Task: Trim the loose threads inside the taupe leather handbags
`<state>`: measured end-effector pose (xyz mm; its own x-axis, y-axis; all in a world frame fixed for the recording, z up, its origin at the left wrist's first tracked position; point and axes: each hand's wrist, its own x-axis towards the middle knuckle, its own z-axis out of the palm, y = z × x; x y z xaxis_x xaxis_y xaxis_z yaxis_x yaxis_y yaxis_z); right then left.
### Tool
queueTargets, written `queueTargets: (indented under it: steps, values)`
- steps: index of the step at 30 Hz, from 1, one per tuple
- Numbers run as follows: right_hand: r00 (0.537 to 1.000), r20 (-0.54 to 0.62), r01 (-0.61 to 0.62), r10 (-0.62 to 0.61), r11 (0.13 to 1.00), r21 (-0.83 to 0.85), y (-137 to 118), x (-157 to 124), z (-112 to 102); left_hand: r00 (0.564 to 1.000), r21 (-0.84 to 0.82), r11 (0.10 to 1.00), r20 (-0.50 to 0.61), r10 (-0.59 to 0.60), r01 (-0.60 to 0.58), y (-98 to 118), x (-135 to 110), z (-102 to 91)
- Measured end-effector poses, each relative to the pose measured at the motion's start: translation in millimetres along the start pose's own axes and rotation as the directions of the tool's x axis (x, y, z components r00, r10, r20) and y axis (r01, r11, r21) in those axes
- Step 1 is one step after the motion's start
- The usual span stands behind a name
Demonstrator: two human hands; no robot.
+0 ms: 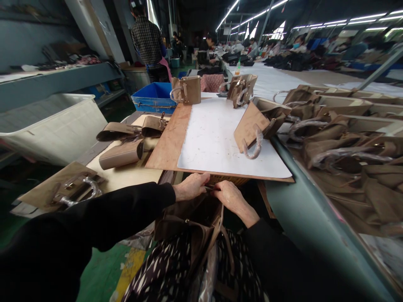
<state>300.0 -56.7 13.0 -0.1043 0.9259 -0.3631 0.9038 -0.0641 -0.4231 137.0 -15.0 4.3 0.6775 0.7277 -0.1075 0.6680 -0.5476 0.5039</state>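
Note:
A tan leather handbag [189, 226] rests in my lap, below the near edge of the work board [170, 142]. My left hand [190, 187] is closed in a pinch at the bag's top edge. Touching it from the right, my right hand [231, 198] has its fingers curled on the same edge. A small dark object shows between the two hands, too small to name. Both sleeves are black.
A white sheet [217, 142] covers the board. Finished tan bags stand on it [186, 89] [242, 89] [252, 130]. More bags lie at left [122, 153] and pile up at right [352, 147]. A white tub [53, 126] and a blue crate [154, 97] are at left. Other people work farther back.

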Motion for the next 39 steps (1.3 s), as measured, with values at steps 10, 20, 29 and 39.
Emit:
queueTargets:
  steps: [10, 20, 29, 39]
  values:
    - [0.961, 0.072, 0.257, -0.266, 0.960, 0.108, -10.3, 17.5, -4.5, 1.000, -0.143, 0.990, -0.003, 0.003, -0.004, -6.9, -1.3, 2.8]
    - [0.970, 0.017, 0.240, -0.244, 0.964, 0.115, -3.4, 18.0, -1.9, 0.920, -0.190, 0.959, 0.370, -0.130, 0.212, -21.5, -33.6, -35.4]
    - [0.978, 0.095, 0.170, -0.186, 0.973, 0.159, 3.7, 21.3, -1.3, 0.866, -0.510, 0.777, 0.493, -0.086, 0.368, -63.2, -30.0, -30.2]
    - [0.987, 0.084, 0.124, -0.136, 0.983, 0.133, -1.6, 9.1, -0.5, 0.942, -0.473, 0.865, 0.337, 0.001, 0.168, -41.8, 7.2, -10.1]
